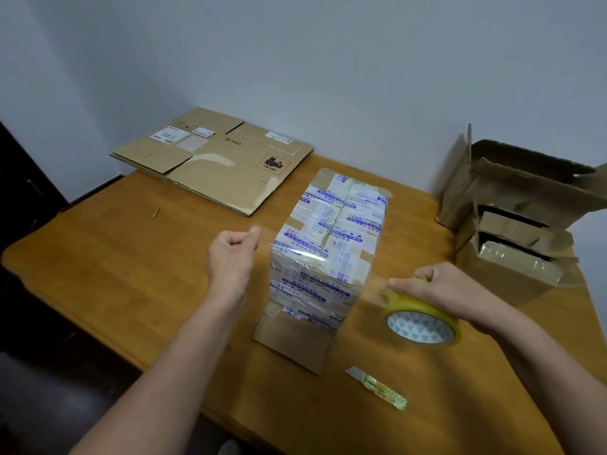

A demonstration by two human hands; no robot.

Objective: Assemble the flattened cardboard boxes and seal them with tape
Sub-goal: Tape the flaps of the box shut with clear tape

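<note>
so, my left hand [233,249] pinches tape [305,253], right hand [440,292] grips the roll [422,323]. taped box [331,224] looks mid-seal; far flat box [213,159] undone.

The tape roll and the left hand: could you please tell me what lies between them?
Head view: clear tape pulled from the tape roll, stretched across the upright taped box.

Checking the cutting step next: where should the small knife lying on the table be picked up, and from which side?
The knife lies flat, its bare metal end pointing toward the taped box. Likely best pinched across the patterned yellow handle at the near end, coming from above on the right side, away from the blade.
</note>
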